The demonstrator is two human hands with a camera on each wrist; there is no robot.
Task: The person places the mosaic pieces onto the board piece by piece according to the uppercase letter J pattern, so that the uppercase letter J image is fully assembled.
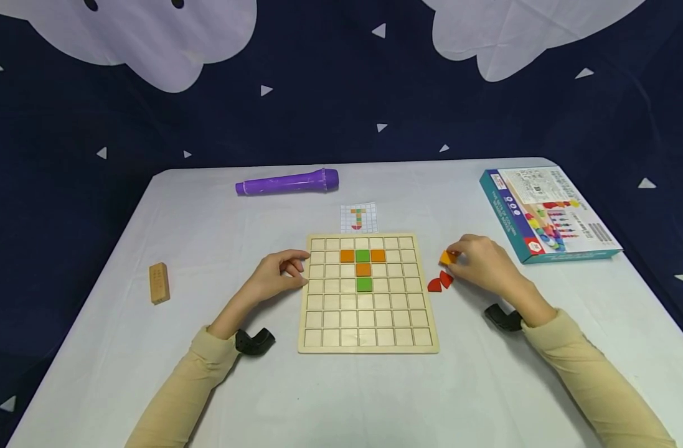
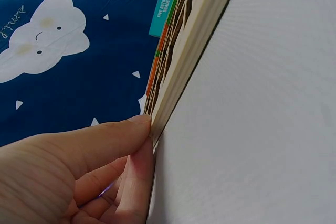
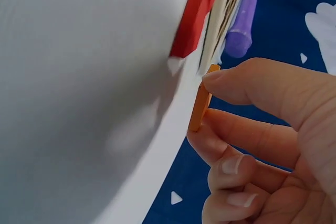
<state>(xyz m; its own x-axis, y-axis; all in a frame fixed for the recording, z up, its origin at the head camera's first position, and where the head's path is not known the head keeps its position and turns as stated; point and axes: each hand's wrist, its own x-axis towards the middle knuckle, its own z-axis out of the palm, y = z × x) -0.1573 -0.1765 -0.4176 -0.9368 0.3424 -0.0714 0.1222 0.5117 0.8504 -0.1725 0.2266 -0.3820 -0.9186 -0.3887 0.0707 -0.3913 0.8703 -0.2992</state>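
We count five tiles (image 1: 363,270) set in the board (image 1: 367,320); by the card (image 1: 358,218), we judge three left: an orange tile (image 1: 446,257), pinched in the right hand (image 1: 483,264) off-board, and two red pieces (image 1: 434,285) just beside the board. Left hand (image 1: 274,274), loose, touches its left edge.

We hold both arms (image 1: 187,386) forward and angled inward, our left hand (image 1: 276,272) with thumb and forefinger reaching out apart, our right hand (image 1: 483,264) pinching with its thumb, the outermost fingers (image 3: 231,166) curled toward the palm.
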